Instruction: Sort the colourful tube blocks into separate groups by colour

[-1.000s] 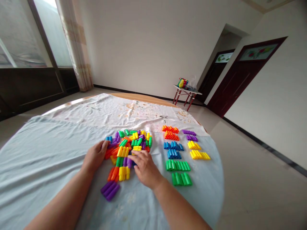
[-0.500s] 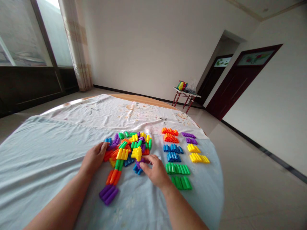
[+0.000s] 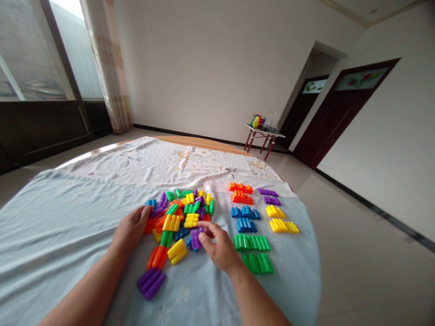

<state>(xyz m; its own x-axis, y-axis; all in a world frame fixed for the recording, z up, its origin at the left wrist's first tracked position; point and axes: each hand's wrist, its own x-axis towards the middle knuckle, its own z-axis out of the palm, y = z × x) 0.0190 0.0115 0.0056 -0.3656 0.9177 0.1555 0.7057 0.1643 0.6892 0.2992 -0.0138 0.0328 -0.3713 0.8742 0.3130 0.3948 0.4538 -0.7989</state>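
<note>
My left hand (image 3: 132, 227) rests against the left side of a pile of coloured plastic building blocks, near the orange blocks (image 3: 157, 222); its fingers are loosely bent and hold nothing visible. My right hand (image 3: 220, 246) has thumb and forefinger at the right edge of a purple block (image 3: 195, 238), with a blue block (image 3: 189, 243) partly hidden behind it. A yellow block (image 3: 177, 251) lies on the cloth between the hands. Left of it runs a joined strip of yellow (image 3: 171, 222), green (image 3: 166, 238), orange (image 3: 157, 257) and purple blocks (image 3: 151, 283).
To the right lie sorted rows of orange (image 3: 242, 197), blue (image 3: 246, 225), green (image 3: 253, 242), purple (image 3: 271, 200) and yellow blocks (image 3: 284, 226). A light blue cloth (image 3: 68, 235) and a floral cloth (image 3: 163, 158) cover the round table. A small side table (image 3: 265, 131) stands by the wall.
A yellow block that stood by the purple one at my right fingers now lies on the cloth to the left. The purple block has turned broadside. My left hand has hardly moved.
</note>
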